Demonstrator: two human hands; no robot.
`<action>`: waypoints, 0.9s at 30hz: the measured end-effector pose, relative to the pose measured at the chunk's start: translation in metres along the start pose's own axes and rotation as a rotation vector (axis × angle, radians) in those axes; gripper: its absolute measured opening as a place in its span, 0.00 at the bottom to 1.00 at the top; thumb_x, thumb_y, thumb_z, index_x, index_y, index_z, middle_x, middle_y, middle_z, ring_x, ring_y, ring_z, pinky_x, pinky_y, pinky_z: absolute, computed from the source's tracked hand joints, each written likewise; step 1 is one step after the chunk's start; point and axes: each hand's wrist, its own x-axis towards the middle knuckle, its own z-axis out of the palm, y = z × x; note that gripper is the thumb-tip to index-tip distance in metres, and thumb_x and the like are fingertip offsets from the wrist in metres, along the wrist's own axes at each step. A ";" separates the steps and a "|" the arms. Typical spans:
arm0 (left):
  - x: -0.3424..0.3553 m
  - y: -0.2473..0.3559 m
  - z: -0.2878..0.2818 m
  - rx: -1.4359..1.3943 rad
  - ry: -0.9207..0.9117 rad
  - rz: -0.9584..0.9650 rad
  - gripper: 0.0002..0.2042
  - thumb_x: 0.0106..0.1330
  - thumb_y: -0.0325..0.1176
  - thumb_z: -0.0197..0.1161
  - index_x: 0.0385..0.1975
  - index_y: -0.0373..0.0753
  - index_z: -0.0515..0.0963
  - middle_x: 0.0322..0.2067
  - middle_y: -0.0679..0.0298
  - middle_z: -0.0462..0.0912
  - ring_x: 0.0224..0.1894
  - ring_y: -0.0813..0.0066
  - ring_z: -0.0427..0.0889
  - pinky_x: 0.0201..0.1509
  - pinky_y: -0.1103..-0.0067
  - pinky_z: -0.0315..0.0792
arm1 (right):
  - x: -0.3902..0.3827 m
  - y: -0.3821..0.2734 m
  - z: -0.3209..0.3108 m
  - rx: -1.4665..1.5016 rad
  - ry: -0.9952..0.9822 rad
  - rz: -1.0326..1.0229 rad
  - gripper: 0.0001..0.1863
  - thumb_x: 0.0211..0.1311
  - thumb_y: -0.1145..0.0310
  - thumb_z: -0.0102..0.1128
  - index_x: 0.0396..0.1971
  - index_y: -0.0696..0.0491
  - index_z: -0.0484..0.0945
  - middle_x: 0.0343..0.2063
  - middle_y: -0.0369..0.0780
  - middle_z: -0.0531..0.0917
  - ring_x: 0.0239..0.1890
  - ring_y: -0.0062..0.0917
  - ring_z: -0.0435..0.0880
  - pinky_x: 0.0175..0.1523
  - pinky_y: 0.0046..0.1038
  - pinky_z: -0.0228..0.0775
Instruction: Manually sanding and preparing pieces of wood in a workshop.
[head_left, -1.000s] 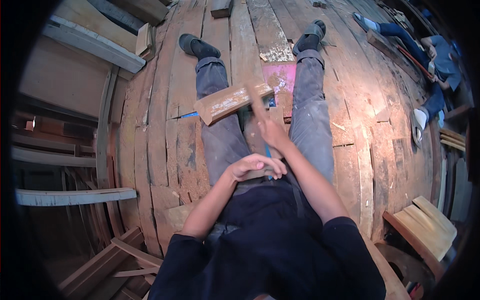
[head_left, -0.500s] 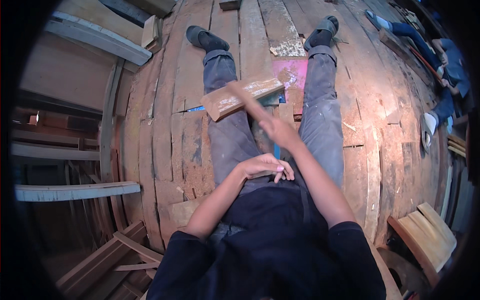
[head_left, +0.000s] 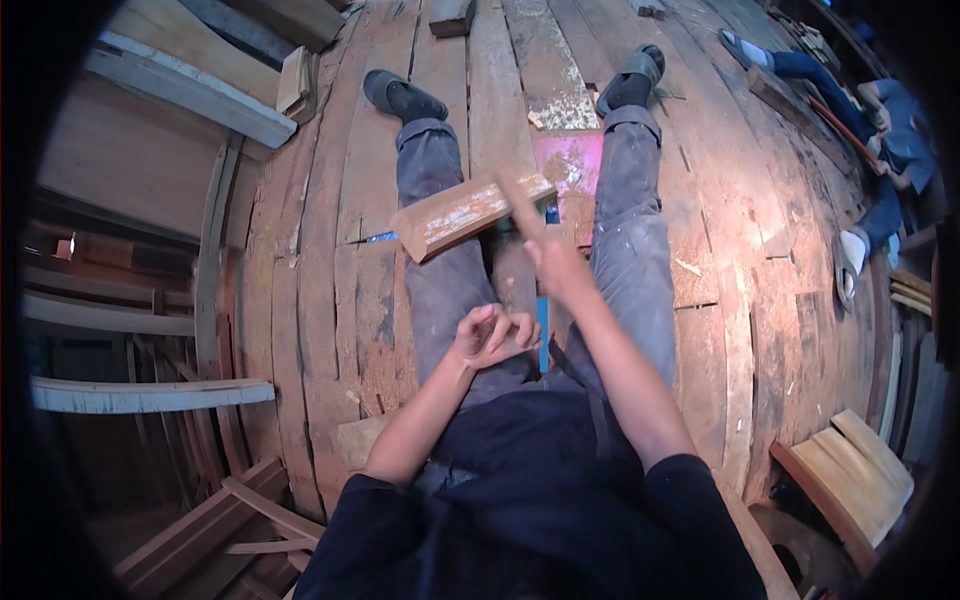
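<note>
A thick wooden block point(head_left: 450, 222) with pale, whitish streaks on its upper face lies aslant across my left shin. My right hand point(head_left: 563, 268) is closed round one end of a wooden stick point(head_left: 522, 208), which is smeared by motion. The stick's far end overlaps the block's right part; whether they touch I cannot tell. Above my lap, my left hand point(head_left: 492, 335) is raised with its fingers loosely bent and apart, holding nothing. It is close to my left thigh and clear of the block.
My legs stretch out over a plank floor point(head_left: 730, 250) strewn with shavings. Wooden frames and a pale beam point(head_left: 150, 394) stand on the left. A dark block point(head_left: 452, 17) lies beyond my feet. At the right sits another person point(head_left: 905, 135); a curved wooden piece point(head_left: 850, 480) is nearer me.
My left hand has risen and turned over, moving left from my lap. The stick in my right hand has swung to a steeper angle. The view has shifted slightly.
</note>
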 end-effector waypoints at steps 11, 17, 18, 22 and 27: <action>0.009 0.008 0.027 0.322 -0.128 -0.361 0.27 0.68 0.49 0.56 0.27 0.23 0.82 0.51 0.36 0.74 0.57 0.48 0.74 0.64 0.66 0.67 | -0.002 -0.009 -0.023 -0.100 -0.062 0.109 0.24 0.70 0.55 0.51 0.59 0.53 0.72 0.40 0.56 0.82 0.45 0.54 0.80 0.51 0.46 0.72; 0.004 0.008 0.030 0.323 -0.072 -0.389 0.27 0.66 0.51 0.59 0.27 0.25 0.83 0.52 0.38 0.74 0.57 0.49 0.74 0.64 0.66 0.66 | -0.041 -0.027 -0.020 0.040 -0.194 -0.233 0.25 0.69 0.55 0.50 0.64 0.41 0.68 0.36 0.58 0.82 0.40 0.54 0.82 0.48 0.47 0.74; 0.007 0.008 0.031 0.342 -0.088 -0.413 0.27 0.66 0.51 0.59 0.27 0.25 0.83 0.52 0.38 0.74 0.58 0.49 0.74 0.64 0.66 0.66 | -0.034 -0.022 -0.022 0.079 -0.062 -0.260 0.25 0.68 0.56 0.51 0.65 0.37 0.67 0.35 0.58 0.82 0.40 0.55 0.81 0.48 0.47 0.74; 0.007 0.008 0.030 0.374 -0.120 -0.417 0.28 0.68 0.51 0.56 0.27 0.24 0.83 0.52 0.38 0.74 0.59 0.49 0.73 0.64 0.66 0.66 | -0.020 -0.017 -0.033 -0.058 -0.079 0.117 0.27 0.70 0.56 0.50 0.69 0.36 0.62 0.43 0.59 0.80 0.46 0.53 0.80 0.50 0.45 0.73; 0.003 0.006 0.031 0.379 -0.053 -0.430 0.27 0.65 0.50 0.58 0.27 0.24 0.83 0.52 0.38 0.75 0.59 0.46 0.73 0.65 0.60 0.64 | -0.030 -0.039 -0.023 -0.026 -0.252 -0.243 0.28 0.70 0.57 0.50 0.68 0.40 0.62 0.36 0.59 0.82 0.42 0.54 0.81 0.48 0.46 0.74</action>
